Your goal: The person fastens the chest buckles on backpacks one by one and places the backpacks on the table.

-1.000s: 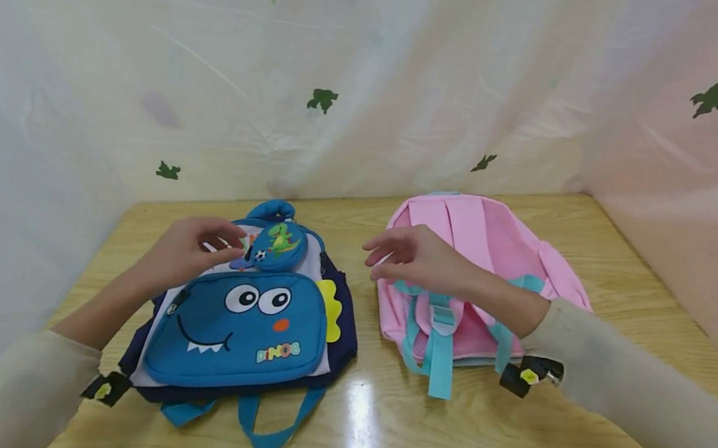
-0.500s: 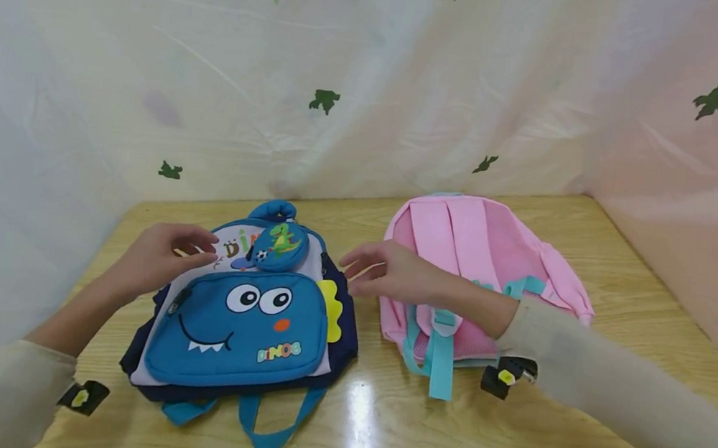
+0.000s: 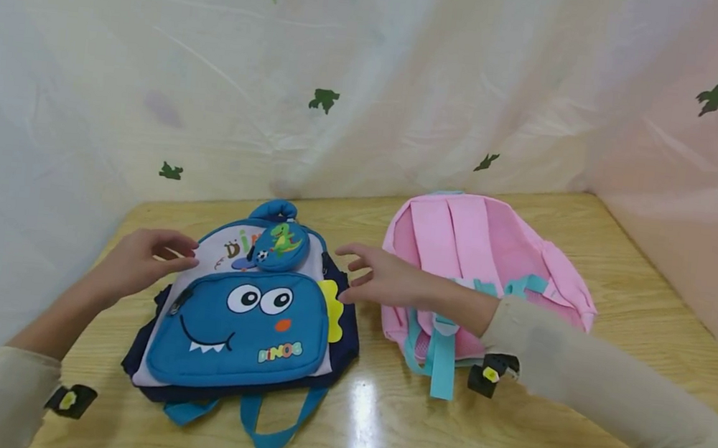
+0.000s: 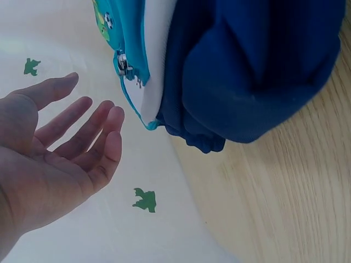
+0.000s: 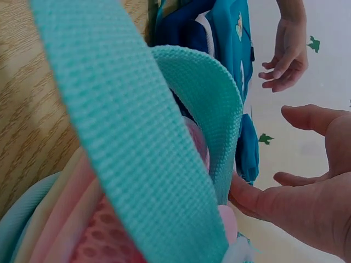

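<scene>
The blue bag lies face up on the table, its handle toward the curtain and its loose straps toward the person. A round pouch rests on its upper front, above a pocket printed with eyes and a toothed smile. The pink bag lies to the right, shoulder straps up, with teal webbing trailing onto the wood. The left hand hangs beside the upper left edge of the blue bag; its fingers are parted, lightly bent and hold nothing, and the left wrist view shows a gap between fingertips and fabric. The right hand hangs between the two bags, its forearm crossing over the pink one; thumb and fingers are spread, lightly bent and likewise without a hold, though whether a fingertip brushes the blue bag's side cannot be told. The step in hand appears to be one of flanking the blue bag without gripping it. Any handling of that bag from here would call for both hands to come inward and the fingers to close on its edges.
</scene>
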{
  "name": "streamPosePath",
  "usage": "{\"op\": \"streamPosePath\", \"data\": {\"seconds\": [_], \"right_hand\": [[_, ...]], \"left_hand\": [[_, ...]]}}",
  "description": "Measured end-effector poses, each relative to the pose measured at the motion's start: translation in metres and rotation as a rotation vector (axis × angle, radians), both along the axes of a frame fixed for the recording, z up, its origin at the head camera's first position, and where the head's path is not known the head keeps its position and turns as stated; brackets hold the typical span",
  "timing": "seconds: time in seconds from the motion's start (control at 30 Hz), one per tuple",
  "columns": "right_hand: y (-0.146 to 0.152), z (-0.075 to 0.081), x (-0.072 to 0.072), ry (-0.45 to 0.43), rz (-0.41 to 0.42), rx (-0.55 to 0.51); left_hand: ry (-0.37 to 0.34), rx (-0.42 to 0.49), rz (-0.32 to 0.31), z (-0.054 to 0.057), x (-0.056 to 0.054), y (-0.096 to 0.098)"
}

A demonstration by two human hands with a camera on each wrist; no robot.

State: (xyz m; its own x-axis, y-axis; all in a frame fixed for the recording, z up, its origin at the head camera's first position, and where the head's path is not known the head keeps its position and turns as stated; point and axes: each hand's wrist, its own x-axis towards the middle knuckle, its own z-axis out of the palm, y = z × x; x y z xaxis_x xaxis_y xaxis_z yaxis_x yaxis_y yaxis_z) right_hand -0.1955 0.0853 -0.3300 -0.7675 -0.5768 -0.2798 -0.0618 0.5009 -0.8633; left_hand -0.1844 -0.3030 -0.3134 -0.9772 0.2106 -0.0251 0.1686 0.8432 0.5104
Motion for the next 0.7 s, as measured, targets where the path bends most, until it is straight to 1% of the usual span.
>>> {"op": "streamPosePath", "data": {"seconds": [0.1, 0.2, 0.3, 0.4, 0.47, 0.57, 0.7], "right_hand": [[-0.001, -0.001, -0.001, 0.002, -0.004, 0.027], [-0.001, -0.004, -0.004, 0.006, 0.012, 0.071], [-0.002, -0.006, -0.007, 0.011, 0.036, 0.114], [-0.004, -0.008, -0.009, 0.01, 0.045, 0.142], [-0.006, -0.009, -0.01, -0.004, 0.037, 0.15], [-0.01, -0.01, -0.011, -0.05, 0.019, 0.145], [-0.014, -0.011, -0.013, -0.084, -0.003, 0.136]], "left_hand": [[-0.024, 0.001, 0.002, -0.001, 0.001, -0.003], [-0.045, -0.002, -0.003, -0.005, 0.002, -0.007], [-0.08, -0.011, -0.002, -0.008, 0.004, -0.012], [-0.132, -0.014, 0.009, -0.012, 0.004, -0.018], [-0.172, -0.01, 0.007, -0.014, 0.006, -0.021], [-0.226, 0.006, -0.005, -0.016, 0.007, -0.024], [-0.266, 0.032, -0.034, -0.017, 0.008, -0.026]]}}
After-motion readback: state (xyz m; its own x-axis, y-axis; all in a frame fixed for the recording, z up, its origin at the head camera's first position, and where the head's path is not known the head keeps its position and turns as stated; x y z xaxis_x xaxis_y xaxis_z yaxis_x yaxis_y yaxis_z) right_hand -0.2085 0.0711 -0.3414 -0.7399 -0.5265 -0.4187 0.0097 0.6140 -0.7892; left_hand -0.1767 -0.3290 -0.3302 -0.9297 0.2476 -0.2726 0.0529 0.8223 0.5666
